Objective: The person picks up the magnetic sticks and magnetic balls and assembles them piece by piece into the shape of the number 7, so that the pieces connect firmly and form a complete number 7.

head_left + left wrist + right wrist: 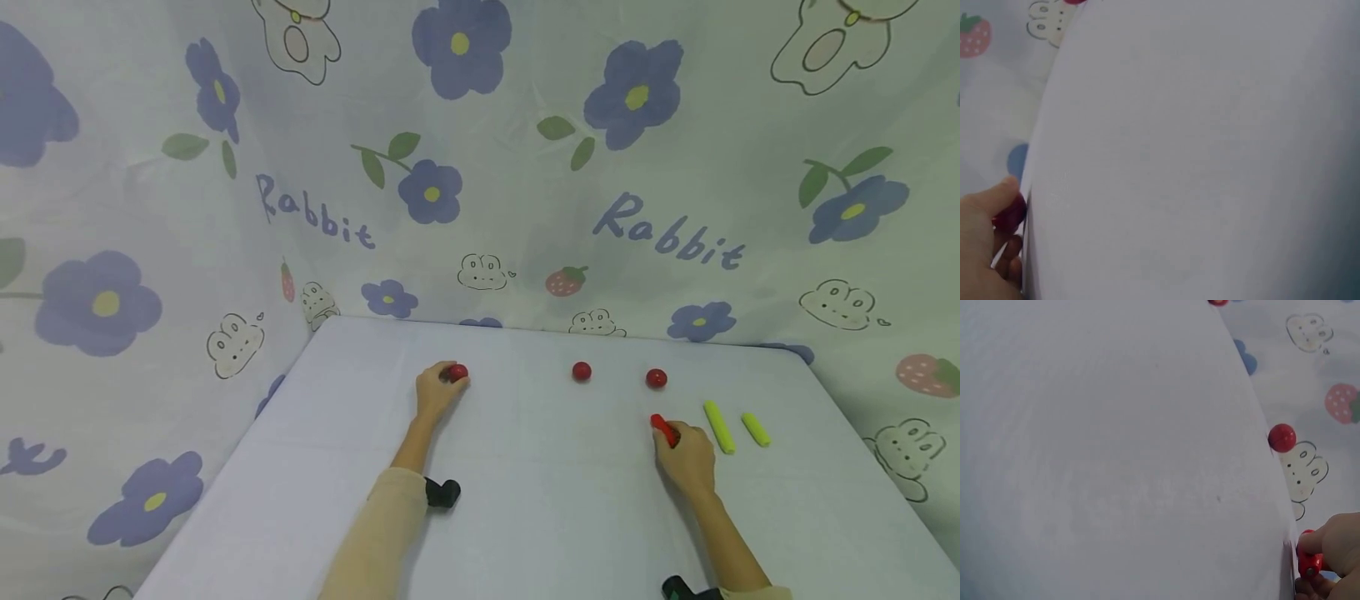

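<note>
My left hand [448,379] reaches to the far left of the table and its fingers curl round a small red ball [458,372]; the left wrist view shows the same ball [1011,212] against that hand [985,247]. My right hand [672,437] pinches a short red stick [662,426], seen in the right wrist view as the red stick [1309,562] in the fingers [1335,540]. Two more red balls [581,372] [656,378] lie loose on the table beyond the right hand. One of them [1282,437] shows in the right wrist view.
Two yellow-green sticks [718,427] [755,429] lie right of my right hand. The pale table [540,517] is enclosed at the back and left by a floral "Rabbit" cloth [480,167]. Black wrist cameras [442,493] [678,588] sit on both forearms.
</note>
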`<state>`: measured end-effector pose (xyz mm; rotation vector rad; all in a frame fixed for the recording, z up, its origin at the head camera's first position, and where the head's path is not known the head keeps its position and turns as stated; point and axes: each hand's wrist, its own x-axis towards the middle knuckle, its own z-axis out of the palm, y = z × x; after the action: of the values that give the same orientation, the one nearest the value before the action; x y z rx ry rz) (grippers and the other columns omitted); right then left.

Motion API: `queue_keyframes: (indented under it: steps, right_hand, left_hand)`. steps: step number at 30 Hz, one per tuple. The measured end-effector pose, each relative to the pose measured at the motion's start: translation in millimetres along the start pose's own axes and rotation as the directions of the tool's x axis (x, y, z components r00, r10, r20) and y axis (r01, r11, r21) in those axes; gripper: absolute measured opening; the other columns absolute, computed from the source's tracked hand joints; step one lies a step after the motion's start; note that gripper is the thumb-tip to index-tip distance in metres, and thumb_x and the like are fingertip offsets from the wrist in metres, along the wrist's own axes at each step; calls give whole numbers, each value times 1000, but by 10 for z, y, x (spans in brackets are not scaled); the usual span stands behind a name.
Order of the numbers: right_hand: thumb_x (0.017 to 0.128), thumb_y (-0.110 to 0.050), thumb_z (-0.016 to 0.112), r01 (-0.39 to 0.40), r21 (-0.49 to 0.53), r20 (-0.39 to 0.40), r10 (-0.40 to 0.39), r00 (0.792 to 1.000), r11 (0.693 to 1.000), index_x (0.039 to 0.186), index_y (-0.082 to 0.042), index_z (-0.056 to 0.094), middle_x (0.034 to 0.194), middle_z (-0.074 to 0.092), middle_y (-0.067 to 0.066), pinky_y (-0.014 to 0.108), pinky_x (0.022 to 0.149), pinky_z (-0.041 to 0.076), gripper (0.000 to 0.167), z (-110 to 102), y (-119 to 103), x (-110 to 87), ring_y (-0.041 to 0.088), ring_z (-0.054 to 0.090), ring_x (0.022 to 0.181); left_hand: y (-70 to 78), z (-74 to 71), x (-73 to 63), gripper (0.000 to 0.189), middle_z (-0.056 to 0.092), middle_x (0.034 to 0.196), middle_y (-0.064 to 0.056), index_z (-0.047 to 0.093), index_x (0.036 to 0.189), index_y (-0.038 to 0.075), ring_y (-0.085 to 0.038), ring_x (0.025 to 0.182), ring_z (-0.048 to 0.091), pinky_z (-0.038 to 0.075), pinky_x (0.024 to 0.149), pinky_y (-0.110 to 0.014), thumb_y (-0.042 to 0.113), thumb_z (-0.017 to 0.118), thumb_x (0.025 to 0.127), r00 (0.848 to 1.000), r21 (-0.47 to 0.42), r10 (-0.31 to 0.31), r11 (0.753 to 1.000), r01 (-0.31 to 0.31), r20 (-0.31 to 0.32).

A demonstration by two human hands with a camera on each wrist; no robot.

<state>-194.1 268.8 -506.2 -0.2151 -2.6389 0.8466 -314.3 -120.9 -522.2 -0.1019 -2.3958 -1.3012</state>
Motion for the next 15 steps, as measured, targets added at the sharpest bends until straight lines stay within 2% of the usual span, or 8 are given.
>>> queue_keyframes:
  steps: [6, 10, 15]
  right_hand:
    - [84, -3, 64, 73, 76, 13, -74, 997, 994, 106, 13, 62, 89, 60, 27, 36, 62, 42, 28, -8, -69, 28, 32, 53, 77]
    - [86, -4, 62, 77, 124, 90, -89, 992, 989, 112, 10, 61, 100, 59, 29, 41, 71, 50, 30, 1, -106, 56, 34, 55, 86]
    - [88, -7, 61, 54, 158, 194, -85, 977, 986, 120, 5, 58, 111, 57, 27, 47, 82, 49, 34, 51, -139, 91, 35, 54, 95]
  left_hand:
    - [36, 5, -47, 40, 69, 93, -20, 67, 106, -5, -31, 82, 61, 48, 77, -39, 8, 81, 70, 1000, -47, -3, 999, 3, 1]
    - [45, 29, -71, 40, 69, 92, -21, 67, 105, -6, -31, 81, 62, 50, 76, -39, 7, 81, 69, 1000, -88, 16, 996, -15, 5]
    - [62, 66, -109, 40, 69, 92, -20, 67, 103, -5, -29, 81, 64, 51, 75, -36, 8, 82, 68, 998, -81, 49, 996, -46, 29]
